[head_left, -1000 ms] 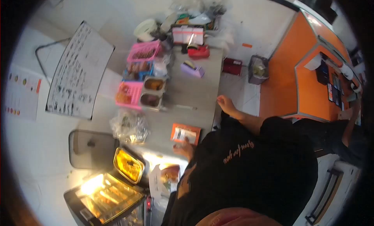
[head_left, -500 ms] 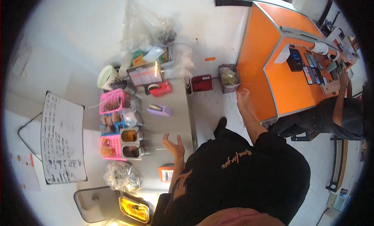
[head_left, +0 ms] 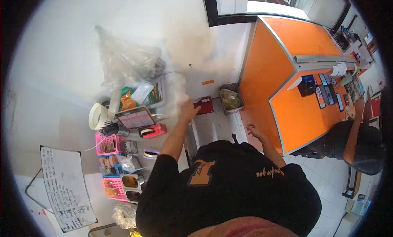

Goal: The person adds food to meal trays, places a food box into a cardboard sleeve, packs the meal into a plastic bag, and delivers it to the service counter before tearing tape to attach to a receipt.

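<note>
- Left hand is held at the white plastic bags, upper centre; whether they are gripped cannot be told.
- Right hand is held well apart, fingers loosely spread, near the orange counter, right of centre.

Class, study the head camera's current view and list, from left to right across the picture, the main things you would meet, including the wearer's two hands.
Whiteboard, red tape dispenser, left hand, waste bin, right hand, phones.
</note>
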### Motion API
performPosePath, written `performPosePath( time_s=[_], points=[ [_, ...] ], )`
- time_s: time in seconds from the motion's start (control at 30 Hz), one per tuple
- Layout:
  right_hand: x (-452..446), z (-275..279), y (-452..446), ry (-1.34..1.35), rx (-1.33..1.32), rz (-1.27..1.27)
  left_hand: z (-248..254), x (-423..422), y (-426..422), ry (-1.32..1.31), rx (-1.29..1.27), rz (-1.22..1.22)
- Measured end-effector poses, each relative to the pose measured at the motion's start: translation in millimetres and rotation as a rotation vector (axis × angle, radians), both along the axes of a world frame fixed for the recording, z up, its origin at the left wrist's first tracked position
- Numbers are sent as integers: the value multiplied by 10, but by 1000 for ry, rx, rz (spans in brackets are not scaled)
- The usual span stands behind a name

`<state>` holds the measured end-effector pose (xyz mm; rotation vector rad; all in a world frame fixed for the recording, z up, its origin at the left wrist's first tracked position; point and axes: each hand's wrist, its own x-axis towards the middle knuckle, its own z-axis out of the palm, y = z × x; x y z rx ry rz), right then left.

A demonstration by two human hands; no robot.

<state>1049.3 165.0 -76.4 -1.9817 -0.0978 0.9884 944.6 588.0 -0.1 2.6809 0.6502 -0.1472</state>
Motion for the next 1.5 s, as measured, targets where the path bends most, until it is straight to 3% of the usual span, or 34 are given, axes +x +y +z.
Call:
performPosePath(
  time_s=[0.13, 0.23, 0.33, 0.4, 0.47, 0.53, 0.63, 0.73, 0.83, 0.93, 1.03, 1.13, 1.2, 1.3, 1.37, 1.43, 1.5],
  points=[
    [234, -21, 292, 137, 84, -88, -352, 489, 482, 196, 323, -288],
    [315, -85, 683, 240, 136, -123, -517, 796, 794, 313, 458, -271],
    [473, -186, 1255, 387, 179, -172, -248, 971, 894, 575, 424, -116],
    [543, -298, 1684, 456, 198, -211, -459, 1134, 1166, 815, 327, -78],
    [638, -567, 2113, 577, 205, -228, -474, 1109, 1285, 787, 322, -112],
    [737, -807, 2673, 582, 142, -163, -210, 756, 1304, 493, 424, -219],
    [830, -774, 3559, 572, 251, -278, -156, 641, 1525, 379, 420, -191],
    [1008, -1341, 4212, 673, 460, -402, 130, 696, 1621, 398, 379, -203],
    [1179, -1454, 4489, 782, 437, -155, 436, 789, 1650, 456, 351, -237],
    [1376, -1027, 4529, 415, -244, 552, 306, 761, 1769, 441, 287, -183],
    [1210, -1337, 4682, 56, 335, 399, 295, 733, 1814, 441, 290, -168],
    [1110, -864, 4890, -292, 33, -212, 248, 721, 1867, 457, 275, -224],
    [1127, -1053, 4895, -493, 148, -151, 64, 704, 1971, 371, 273, -332],
    [1141, -1740, 4795, -463, 311, -146, -8, 722, 1970, 412, 221, -348],
    [1201, -1583, 4745, -247, 315, -206, 55, 827, 1954, 413, 191, -319],
    [1297, -614, 4670, 66, 207, -299, 124, 901, 1917, 343, 172, -304],
    [1270, -239, 4490, -292, 68, -189, 16, 910, 1971, 333, 190, -349]
  ],
)
